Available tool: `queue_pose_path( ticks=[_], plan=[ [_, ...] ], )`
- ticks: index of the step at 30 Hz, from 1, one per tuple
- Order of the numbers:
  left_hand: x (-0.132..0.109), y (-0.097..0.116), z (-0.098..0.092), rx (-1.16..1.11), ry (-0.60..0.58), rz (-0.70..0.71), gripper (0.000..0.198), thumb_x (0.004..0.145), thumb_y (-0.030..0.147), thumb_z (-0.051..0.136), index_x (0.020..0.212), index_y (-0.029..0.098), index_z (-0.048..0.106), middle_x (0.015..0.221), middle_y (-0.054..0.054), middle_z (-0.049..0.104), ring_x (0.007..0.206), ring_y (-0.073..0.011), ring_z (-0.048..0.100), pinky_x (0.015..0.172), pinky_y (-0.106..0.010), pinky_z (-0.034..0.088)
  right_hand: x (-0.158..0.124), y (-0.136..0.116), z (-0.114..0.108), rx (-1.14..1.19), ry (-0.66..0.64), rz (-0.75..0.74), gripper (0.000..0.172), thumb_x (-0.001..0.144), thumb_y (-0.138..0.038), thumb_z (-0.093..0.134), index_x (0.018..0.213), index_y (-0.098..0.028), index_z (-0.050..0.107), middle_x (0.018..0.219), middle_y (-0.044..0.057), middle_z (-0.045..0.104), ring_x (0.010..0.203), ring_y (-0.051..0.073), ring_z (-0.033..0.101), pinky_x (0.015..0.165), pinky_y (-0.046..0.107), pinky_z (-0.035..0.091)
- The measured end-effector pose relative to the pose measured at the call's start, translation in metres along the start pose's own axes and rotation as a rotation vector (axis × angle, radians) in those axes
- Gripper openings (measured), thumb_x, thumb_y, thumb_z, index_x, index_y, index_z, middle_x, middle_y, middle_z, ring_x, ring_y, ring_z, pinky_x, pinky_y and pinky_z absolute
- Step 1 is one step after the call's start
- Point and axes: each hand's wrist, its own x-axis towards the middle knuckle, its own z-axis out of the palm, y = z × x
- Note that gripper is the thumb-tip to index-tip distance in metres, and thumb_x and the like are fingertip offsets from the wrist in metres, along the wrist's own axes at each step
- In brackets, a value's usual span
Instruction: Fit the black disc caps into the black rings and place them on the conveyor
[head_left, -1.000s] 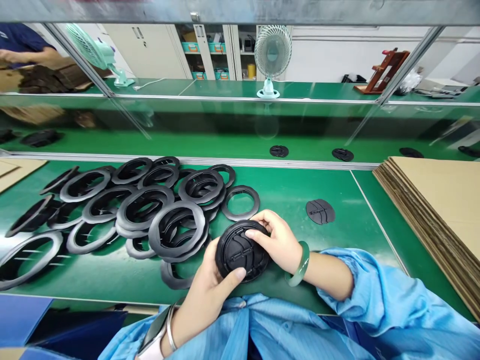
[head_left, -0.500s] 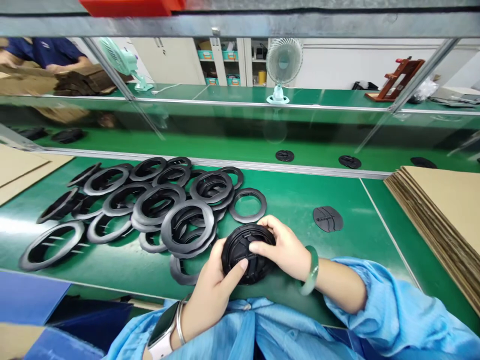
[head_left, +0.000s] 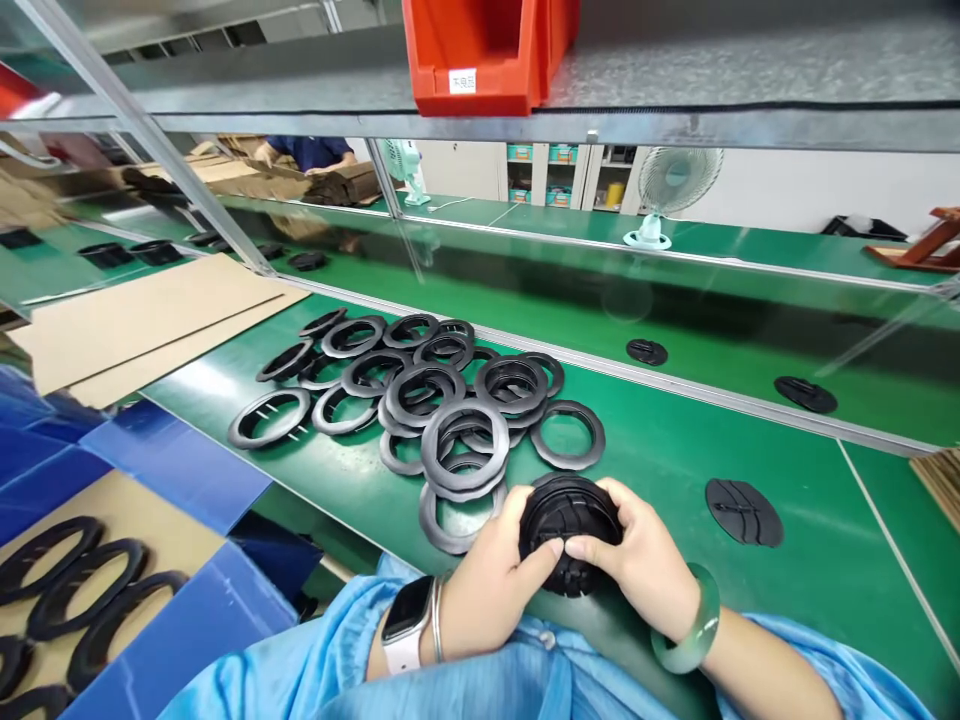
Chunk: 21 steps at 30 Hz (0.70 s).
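Between my two hands is a round black plastic part [head_left: 570, 510], a ring with a disc-like piece inside it, held above the green bench near my body. My left hand [head_left: 499, 560] grips its left rim, thumb pressed on the inner face. On the opposite rim, my right hand [head_left: 645, 550] is wrapped round with its thumb beside the left one. The fingers underneath are hidden. Just beyond my hands lies a heap of black rings [head_left: 465, 450], and a single black ring [head_left: 568, 435] sits at its right end. Farther right, a flat black disc [head_left: 744, 512] rests on the bench.
A blue box [head_left: 210, 620] with black rings on cardboard is at lower left. Cardboard sheets [head_left: 165, 310] lie at the left. A red bin [head_left: 472, 70] hangs over the bench on a shelf. Black discs [head_left: 805, 393] lie on the green strip behind the metal rail [head_left: 675, 390].
The view has swung left, bringing the blue box and red bin into sight. My right thumb has moved down beside my left thumb on the black part. Both hands still hold it.
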Motion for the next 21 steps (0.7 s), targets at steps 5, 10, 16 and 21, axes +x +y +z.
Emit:
queue_pose_path(
  ticks=[5,10,16,21],
  plan=[
    [-0.004,0.013,-0.008,0.052,-0.033,0.012,0.034,0.093,0.032,0.054,0.125,0.023,0.049,0.115,-0.006,0.066,0.105,-0.0211,0.063,0.091,-0.033,0.049,0.002,-0.003,-0.007,0.056,-0.052,0.017,0.042,0.065,-0.035,0.087,0.096,-0.018,0.063,0.092,0.003,0.067,0.088,0.024,0.062,0.079,0.034,0.05],
    [0.005,0.029,-0.041,0.439,0.155,0.093,0.038,0.087,0.046,0.061,0.115,0.022,0.054,0.095,-0.005,0.067,0.085,-0.0209,0.063,0.078,-0.033,0.049,0.015,-0.008,-0.024,0.397,0.057,0.09,0.051,0.068,-0.038,0.088,0.109,-0.02,0.064,0.11,0.007,0.067,0.104,0.026,0.062,0.091,0.037,0.051],
    [0.056,0.024,-0.065,0.982,0.337,0.058,0.036,0.083,0.054,0.063,0.087,0.02,0.052,0.079,-0.007,0.064,0.075,-0.0258,0.062,0.065,-0.034,0.04,0.028,-0.011,-0.038,0.62,0.115,0.259,0.037,0.08,-0.049,0.073,0.099,-0.018,0.067,0.103,0.011,0.069,0.097,0.03,0.067,0.08,0.044,0.058],
    [0.054,0.027,-0.081,0.861,0.287,0.006,0.013,0.086,0.031,0.053,0.094,0.023,0.048,0.075,-0.003,0.063,0.07,-0.0237,0.063,0.063,-0.032,0.041,0.087,-0.038,-0.055,0.451,0.177,0.107,0.035,0.087,-0.046,0.057,0.104,-0.015,0.064,0.106,0.016,0.068,0.098,0.031,0.067,0.075,0.044,0.059]
  ],
)
